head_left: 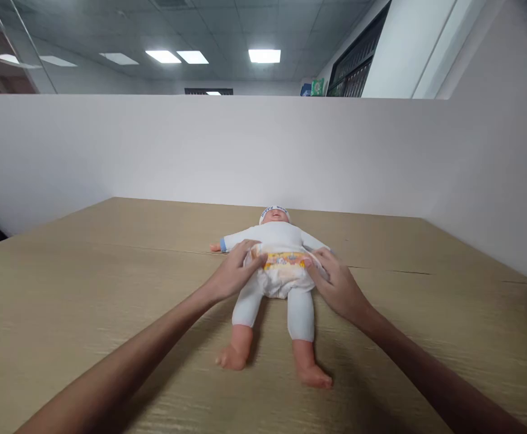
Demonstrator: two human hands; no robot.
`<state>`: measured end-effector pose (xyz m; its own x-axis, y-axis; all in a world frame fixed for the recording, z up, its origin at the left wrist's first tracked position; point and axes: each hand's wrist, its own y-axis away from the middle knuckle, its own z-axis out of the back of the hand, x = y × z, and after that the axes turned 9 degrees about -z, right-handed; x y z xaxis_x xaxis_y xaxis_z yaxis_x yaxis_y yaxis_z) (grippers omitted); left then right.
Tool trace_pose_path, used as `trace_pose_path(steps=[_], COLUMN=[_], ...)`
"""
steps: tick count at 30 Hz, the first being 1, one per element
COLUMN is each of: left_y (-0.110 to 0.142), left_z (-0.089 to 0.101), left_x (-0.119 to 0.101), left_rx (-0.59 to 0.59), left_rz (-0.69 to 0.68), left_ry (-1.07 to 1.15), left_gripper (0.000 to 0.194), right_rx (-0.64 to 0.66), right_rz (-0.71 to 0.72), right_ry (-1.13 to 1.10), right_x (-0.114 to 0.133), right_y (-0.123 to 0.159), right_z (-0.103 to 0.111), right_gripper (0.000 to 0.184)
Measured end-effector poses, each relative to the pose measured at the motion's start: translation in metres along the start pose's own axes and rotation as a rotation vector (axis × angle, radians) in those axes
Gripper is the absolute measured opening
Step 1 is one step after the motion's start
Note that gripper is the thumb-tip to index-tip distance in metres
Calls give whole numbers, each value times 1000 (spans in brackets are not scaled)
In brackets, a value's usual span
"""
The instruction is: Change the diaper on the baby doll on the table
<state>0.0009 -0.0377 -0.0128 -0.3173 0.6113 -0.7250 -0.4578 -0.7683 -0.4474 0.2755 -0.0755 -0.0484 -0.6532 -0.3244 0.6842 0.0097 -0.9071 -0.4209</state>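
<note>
A baby doll [277, 234] in white clothes and a printed cap lies on its back, its feet pointing toward me. Around its hips, over the white trousers, is a white diaper [281, 280] with a yellow-orange patterned waistband. My left hand [240, 268] grips the diaper's left side, thumb on the front by the band and fingers along the edge. On the opposite side my right hand [335, 280] holds the diaper too, thumb near the band's right end. Its fingertips are slightly blurred and partly hidden behind the thumb and the diaper.
The doll lies on a wide tan wood-grain table [109, 289] with a seam running across it. Behind the table stands a low white partition [200, 150], and a white wall [493, 157] rises at the right.
</note>
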Motion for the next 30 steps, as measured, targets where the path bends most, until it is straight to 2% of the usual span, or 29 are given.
trace_pose_path(steps=[2, 5, 8, 10, 12, 16, 19, 21, 23, 26, 28, 30], left_y=[-31, -68, -81, -77, -64, -30, -9, -1, 1, -3, -7, -13], left_z=[-4, -14, -21, -22, -19, -8, 4, 15, 28, 38, 32, 15], left_x=[20, 55, 81, 88, 86, 66, 52, 49, 47, 35, 18, -3], left_rx=[-56, -91, -57, -15, 22, 115, 190, 170, 144, 119, 72, 57], left_rz=[150, 357, 406, 390, 378, 417, 432, 450, 445, 321, 174, 5], left_ry=[125, 365, 502, 587, 651, 730, 773, 703, 555, 272, 87, -58], left_gripper=[45, 48, 55, 58, 57, 44, 45, 51, 56, 46, 39, 35], right_rx=[-8, 52, 172, 242, 302, 470, 550, 521, 430, 227, 86, -14], right_rz=[-175, -416, -499, -540, -565, -597, -617, -571, -503, -426, -366, -318], right_ry=[-162, -357, -466, -535, -590, -722, -713, -595, -469, -197, 63, 252], right_x=[-3, -14, -28, -37, -43, -40, -33, -33, -40, -57, -69, -79], right_y=[-29, -64, -79, -77, -67, -37, -19, -8, 4, 27, 41, 51], right_z=[-8, -22, -33, -36, -35, -20, -3, 7, 13, 16, 14, 8], right_gripper=[34, 27, 29, 33, 39, 48, 54, 58, 62, 54, 45, 38])
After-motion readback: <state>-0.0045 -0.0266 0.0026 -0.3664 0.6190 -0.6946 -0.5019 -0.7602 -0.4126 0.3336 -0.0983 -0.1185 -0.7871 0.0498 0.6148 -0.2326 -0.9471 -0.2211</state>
